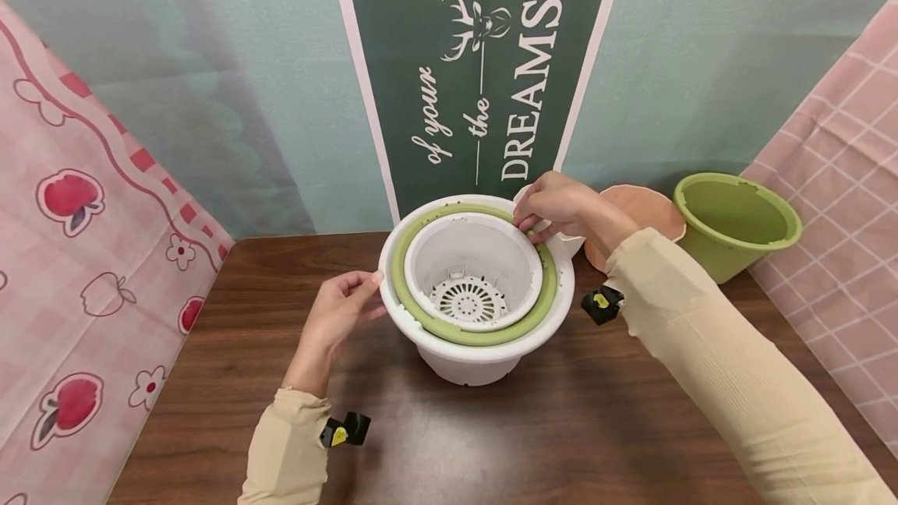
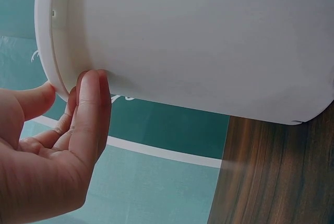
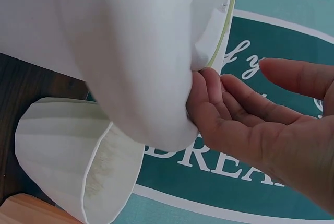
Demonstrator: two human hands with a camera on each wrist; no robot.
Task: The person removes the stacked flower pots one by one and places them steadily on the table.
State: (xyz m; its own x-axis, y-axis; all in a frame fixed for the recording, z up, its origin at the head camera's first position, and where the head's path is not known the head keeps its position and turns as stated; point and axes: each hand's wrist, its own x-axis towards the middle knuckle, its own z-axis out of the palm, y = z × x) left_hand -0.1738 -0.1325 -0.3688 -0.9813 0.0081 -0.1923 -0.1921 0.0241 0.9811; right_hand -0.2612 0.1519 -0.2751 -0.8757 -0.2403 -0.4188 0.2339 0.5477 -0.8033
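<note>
A large white pot (image 1: 466,369) stands on the table. Nested in it are a green-rimmed pot (image 1: 400,271) and a smaller white pot (image 1: 421,248) whose slotted bottom shows. At the outer pot's left edge, my left hand (image 1: 344,306) pinches the rim: the left wrist view shows its thumb on the lip (image 2: 44,36) and fingertips against the wall. My right hand (image 1: 561,205) reaches over the far right of the nested rims. Its fingertips touch the edge beside the green rim (image 3: 229,25), while the thumb (image 3: 292,72) stands apart. How far those fingertips reach inside is hidden.
Behind my right arm, a white cup-like pot (image 3: 62,140) lies on its side. Near it are a terracotta-coloured piece (image 1: 648,213) and a green pot (image 1: 730,244). Cloth backdrops (image 1: 281,100) bound the wooden table (image 1: 238,333) at the back and sides.
</note>
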